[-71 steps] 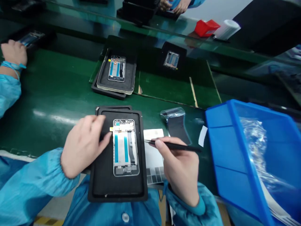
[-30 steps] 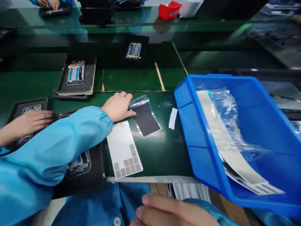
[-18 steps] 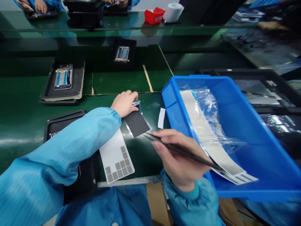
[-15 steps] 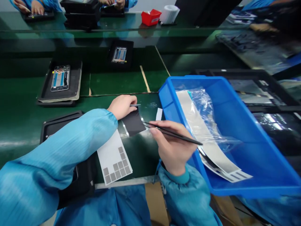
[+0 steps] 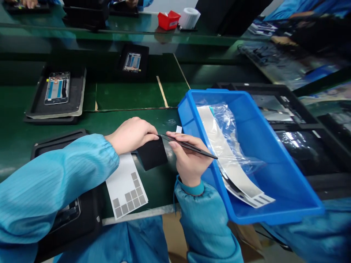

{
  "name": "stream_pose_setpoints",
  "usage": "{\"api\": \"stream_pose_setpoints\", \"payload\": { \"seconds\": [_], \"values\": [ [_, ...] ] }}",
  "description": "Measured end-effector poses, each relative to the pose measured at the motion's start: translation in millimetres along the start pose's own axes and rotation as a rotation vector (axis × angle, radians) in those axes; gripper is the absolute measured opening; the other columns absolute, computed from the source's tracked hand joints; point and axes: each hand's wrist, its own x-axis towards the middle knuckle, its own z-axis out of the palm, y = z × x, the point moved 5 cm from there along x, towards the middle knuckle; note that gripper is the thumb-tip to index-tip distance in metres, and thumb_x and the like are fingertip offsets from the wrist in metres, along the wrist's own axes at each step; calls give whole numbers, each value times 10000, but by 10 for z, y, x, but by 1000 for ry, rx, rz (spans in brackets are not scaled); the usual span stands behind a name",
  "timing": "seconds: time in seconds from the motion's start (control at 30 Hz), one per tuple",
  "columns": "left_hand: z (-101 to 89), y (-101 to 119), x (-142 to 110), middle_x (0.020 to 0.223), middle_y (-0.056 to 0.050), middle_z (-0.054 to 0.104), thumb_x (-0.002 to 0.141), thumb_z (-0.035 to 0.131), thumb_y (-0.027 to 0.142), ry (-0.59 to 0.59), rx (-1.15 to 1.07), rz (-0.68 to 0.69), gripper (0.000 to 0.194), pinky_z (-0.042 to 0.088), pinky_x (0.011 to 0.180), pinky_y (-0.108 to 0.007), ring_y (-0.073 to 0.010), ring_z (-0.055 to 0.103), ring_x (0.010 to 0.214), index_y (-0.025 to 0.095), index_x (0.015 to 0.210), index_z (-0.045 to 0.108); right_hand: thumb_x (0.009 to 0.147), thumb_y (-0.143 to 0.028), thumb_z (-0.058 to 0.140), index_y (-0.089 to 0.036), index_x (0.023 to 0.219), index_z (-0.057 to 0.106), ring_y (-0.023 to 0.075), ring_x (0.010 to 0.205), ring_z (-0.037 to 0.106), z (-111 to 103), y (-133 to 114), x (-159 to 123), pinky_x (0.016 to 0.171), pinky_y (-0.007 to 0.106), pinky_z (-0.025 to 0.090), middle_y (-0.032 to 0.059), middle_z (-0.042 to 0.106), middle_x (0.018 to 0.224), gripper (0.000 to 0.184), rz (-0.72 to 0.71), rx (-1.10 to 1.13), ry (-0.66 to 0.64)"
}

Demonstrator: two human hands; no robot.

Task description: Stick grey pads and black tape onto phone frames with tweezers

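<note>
My left hand (image 5: 131,134) reaches across the green bench and pinches the top edge of a black sheet (image 5: 152,155), lifting it off the surface. My right hand (image 5: 188,160) is closed around black tweezers (image 5: 189,146), whose tip meets the sheet's upper edge by my left fingertips. A white liner sheet with grey squares (image 5: 125,186) lies just below the black sheet. My left sleeve covers most of a black tray holding a phone frame (image 5: 68,215) at the front left.
A blue bin (image 5: 263,153) with white strips and clear plastic stands to the right. Other black trays with phone frames (image 5: 57,91) (image 5: 132,62) lie farther back. A red box (image 5: 168,19) and a white roll (image 5: 189,17) sit on the rear shelf. Black trays (image 5: 290,109) lie at right.
My left hand left the phone tray and reached right to the black sheet, then lifted it. My right hand brought the tweezers up to the sheet's edge. The view swung right.
</note>
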Motion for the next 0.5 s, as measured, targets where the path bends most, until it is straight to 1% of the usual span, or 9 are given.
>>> {"api": "stream_pose_setpoints", "payload": {
  "seconds": [0.1, 0.3, 0.5],
  "values": [
    [-1, 23, -8, 944, -47, 781, 947, 594, 300, -9, 8, 13, 206, 490, 784, -294, -211, 717, 895, 222, 929, 783, 789, -269, 806, -241, 858, 692, 251, 903, 775, 5, 2, -3, 907, 476, 628, 28, 770, 889, 137, 7, 2, -3],
    [-13, 20, -14, 921, -47, 777, 942, 592, 304, 24, 19, 39, 206, 500, 793, -290, -207, 717, 890, 234, 927, 785, 778, -206, 818, -237, 869, 707, 225, 854, 783, -6, 0, -19, 849, 415, 644, 13, 771, 888, 147, 2, 34, 24],
    [7, 4, -9, 927, -47, 777, 949, 586, 312, 0, 29, 29, 213, 496, 804, -292, -207, 716, 907, 230, 930, 782, 763, -179, 824, -232, 838, 715, 221, 815, 783, -8, -15, -33, 797, 390, 647, 11, 780, 849, 142, 3, -4, 46]
  ]
}}
